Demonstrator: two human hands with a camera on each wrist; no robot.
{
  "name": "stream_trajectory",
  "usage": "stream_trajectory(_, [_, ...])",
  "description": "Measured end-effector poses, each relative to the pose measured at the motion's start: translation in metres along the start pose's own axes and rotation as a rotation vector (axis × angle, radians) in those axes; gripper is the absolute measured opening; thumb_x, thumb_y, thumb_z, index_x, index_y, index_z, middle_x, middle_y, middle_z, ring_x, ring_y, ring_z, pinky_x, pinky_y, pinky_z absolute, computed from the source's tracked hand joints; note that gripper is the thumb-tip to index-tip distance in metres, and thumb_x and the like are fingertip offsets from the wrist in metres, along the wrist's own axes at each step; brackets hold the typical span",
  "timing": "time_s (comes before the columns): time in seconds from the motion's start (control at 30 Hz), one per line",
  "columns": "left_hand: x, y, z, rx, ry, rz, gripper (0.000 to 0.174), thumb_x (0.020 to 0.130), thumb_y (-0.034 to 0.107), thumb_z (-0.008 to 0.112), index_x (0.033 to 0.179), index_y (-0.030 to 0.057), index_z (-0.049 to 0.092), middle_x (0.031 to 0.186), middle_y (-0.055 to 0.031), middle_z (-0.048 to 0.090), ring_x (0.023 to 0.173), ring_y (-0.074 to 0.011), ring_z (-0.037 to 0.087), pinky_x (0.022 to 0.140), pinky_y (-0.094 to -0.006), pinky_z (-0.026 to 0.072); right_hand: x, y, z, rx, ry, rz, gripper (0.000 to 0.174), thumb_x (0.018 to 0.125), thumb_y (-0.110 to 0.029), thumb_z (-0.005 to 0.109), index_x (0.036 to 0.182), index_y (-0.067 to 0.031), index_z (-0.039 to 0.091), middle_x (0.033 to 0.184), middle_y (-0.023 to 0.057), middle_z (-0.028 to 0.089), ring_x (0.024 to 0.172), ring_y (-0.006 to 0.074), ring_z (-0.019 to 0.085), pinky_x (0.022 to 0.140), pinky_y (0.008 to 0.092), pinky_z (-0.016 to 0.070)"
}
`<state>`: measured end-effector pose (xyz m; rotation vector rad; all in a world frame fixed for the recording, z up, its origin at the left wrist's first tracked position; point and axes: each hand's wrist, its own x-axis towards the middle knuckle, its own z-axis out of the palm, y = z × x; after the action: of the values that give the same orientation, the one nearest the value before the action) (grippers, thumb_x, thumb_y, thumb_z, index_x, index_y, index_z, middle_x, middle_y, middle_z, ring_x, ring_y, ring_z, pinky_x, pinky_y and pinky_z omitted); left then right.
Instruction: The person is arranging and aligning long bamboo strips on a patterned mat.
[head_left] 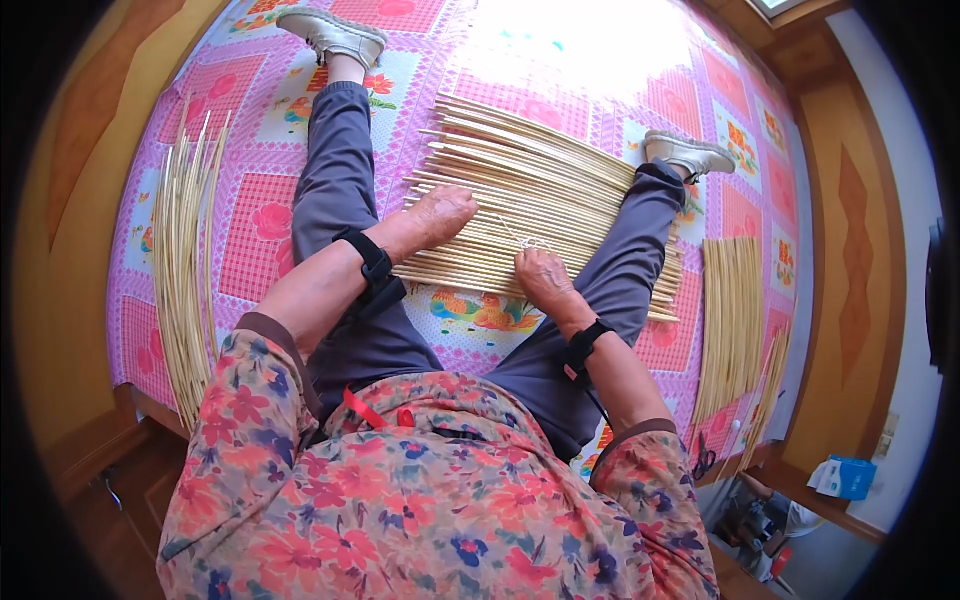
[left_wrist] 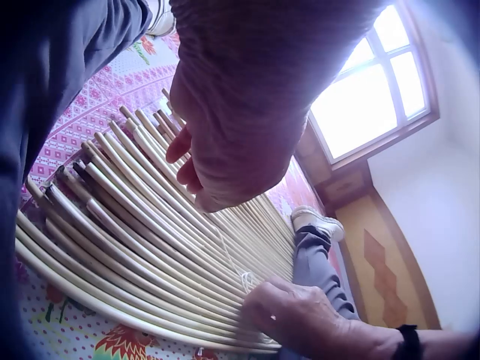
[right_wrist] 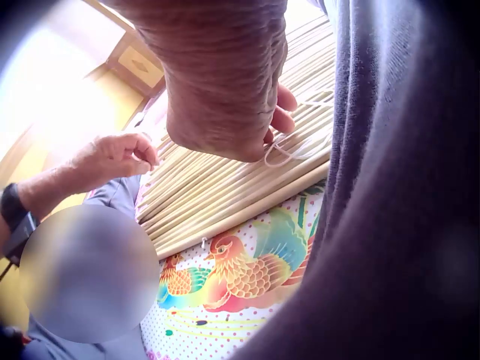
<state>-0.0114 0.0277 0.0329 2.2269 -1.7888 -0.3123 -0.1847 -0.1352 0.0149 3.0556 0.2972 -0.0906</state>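
Pale thin sticks lie side by side as a mat between the legs. A white string is looped in a small tangle on them near their lower side. The right hand rests at this tangle with curled fingers, pinching the string; loops come out by its fingertips in the right wrist view. Above the sticks, the left hand has bent fingers, and a thin straight strand runs from the tangle towards it in the left wrist view. The left fingertips are partly hidden by the hand.
A loose bundle of sticks lies at the far left, another bundle at the right. Scissors are near the right edge of the patterned cloth. Both legs stretch out around the mat. A blue-white packet sits at the lower right.
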Motion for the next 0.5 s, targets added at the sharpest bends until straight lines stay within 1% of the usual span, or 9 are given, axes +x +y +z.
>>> stream_trajectory(0.07, [-0.006, 0.005, -0.001, -0.024, -0.018, -0.032, 0.011, 0.074, 0.005, 0.047, 0.078, -0.0021, 0.054, 0.08, -0.0174, 0.053, 0.082, -0.0325, 0.054, 0.073, -0.0392, 0.0441, 0.002, -0.001, -0.001, 0.033, -0.019, 0.042, 0.005, 0.072, -0.006, 0.049, 0.072, -0.006, 0.055, 0.072, 0.01, 0.056, 0.067, 0.024, 0.06, 0.057, 0.0357, 0.0482])
stream_trajectory(0.13, [-0.008, 0.01, 0.007, -0.09, -0.018, -0.038, 0.011, 0.074, 0.006, 0.047, 0.078, -0.0022, 0.053, 0.081, -0.0182, 0.053, 0.082, -0.0333, 0.054, 0.073, -0.0394, 0.0443, 0.001, 0.005, -0.016, 0.201, -0.136, 0.228, 0.01, 0.076, -0.009, 0.047, 0.073, -0.0041, 0.056, 0.075, 0.0134, 0.058, 0.072, 0.0291, 0.06, 0.062, 0.0396, 0.0479])
stream_trajectory(0.17, [-0.013, 0.011, 0.006, -0.109, -0.034, -0.024, 0.011, 0.074, 0.007, 0.048, 0.078, -0.0019, 0.053, 0.081, -0.0185, 0.052, 0.08, -0.0341, 0.054, 0.072, -0.0401, 0.0442, 0.006, 0.011, -0.028, 0.416, -0.114, 0.437, 0.014, 0.078, -0.012, 0.046, 0.076, -0.0048, 0.058, 0.078, 0.0161, 0.06, 0.077, 0.0323, 0.059, 0.066, 0.0416, 0.0471])
stream_trajectory(0.2, [-0.012, 0.012, 0.009, -0.104, -0.028, -0.02, 0.011, 0.074, 0.007, 0.048, 0.078, -0.0019, 0.053, 0.081, -0.0185, 0.052, 0.08, -0.0341, 0.054, 0.072, -0.0401, 0.0442, 0.007, 0.019, -0.03, 0.479, -0.088, 0.573, 0.014, 0.075, -0.02, 0.053, 0.082, -0.0125, 0.064, 0.079, 0.0129, 0.062, 0.076, 0.0302, 0.06, 0.067, 0.0396, 0.0474])
stream_trajectory(0.27, [-0.01, 0.013, 0.014, -0.138, -0.089, -0.02, 0.011, 0.074, 0.008, 0.05, 0.079, -0.0014, 0.052, 0.08, -0.018, 0.052, 0.079, -0.0345, 0.054, 0.071, -0.0408, 0.0441, 0.005, 0.034, -0.032, 0.471, -0.15, 0.642, 0.015, 0.074, -0.022, 0.055, 0.081, -0.0122, 0.064, 0.077, 0.0124, 0.062, 0.076, 0.0299, 0.06, 0.068, 0.0401, 0.0472])
stream_trajectory(0.3, [-0.01, 0.021, 0.007, -0.086, -0.132, -0.017, 0.013, 0.073, 0.004, 0.046, 0.081, -0.0017, 0.055, 0.082, -0.0174, 0.055, 0.082, -0.0324, 0.056, 0.074, -0.0384, 0.0458, 0.004, 0.036, -0.033, 0.437, -0.199, 0.645, 0.017, 0.072, -0.025, 0.057, 0.08, -0.0114, 0.065, 0.078, 0.0133, 0.062, 0.076, 0.0302, 0.06, 0.068, 0.041, 0.047])
stream_trajectory(0.4, [-0.005, 0.028, 0.012, -0.106, -0.103, 0.007, 0.012, 0.073, 0.004, 0.046, 0.079, -0.0014, 0.055, 0.081, -0.0174, 0.055, 0.081, -0.0324, 0.056, 0.073, -0.0386, 0.0461, 0.005, 0.025, -0.022, 0.349, -0.316, 0.622, 0.019, 0.071, -0.027, 0.058, 0.08, -0.0111, 0.065, 0.079, 0.0142, 0.062, 0.076, 0.0308, 0.06, 0.069, 0.0419, 0.0467])
stream_trajectory(0.43, [-0.005, 0.028, 0.014, -0.118, -0.073, -0.007, 0.011, 0.073, 0.004, 0.047, 0.078, -0.0004, 0.055, 0.081, -0.0176, 0.055, 0.081, -0.0323, 0.056, 0.072, -0.0387, 0.0463, 0.007, 0.027, -0.02, 0.381, -0.334, 0.629, 0.023, 0.07, -0.028, 0.058, 0.079, -0.008, 0.064, 0.08, 0.0159, 0.062, 0.077, 0.0318, 0.06, 0.068, 0.042, 0.0468])
stream_trajectory(0.5, [-0.004, 0.03, 0.018, -0.132, -0.084, -0.003, 0.01, 0.073, 0.005, 0.047, 0.078, -0.0001, 0.054, 0.081, -0.0175, 0.055, 0.081, -0.0323, 0.056, 0.072, -0.0387, 0.0463, 0.006, 0.016, -0.007, 0.368, -0.3, 0.631, 0.022, 0.071, -0.026, 0.058, 0.078, -0.0063, 0.064, 0.08, 0.0164, 0.062, 0.077, 0.032, 0.06, 0.068, 0.0421, 0.0469])
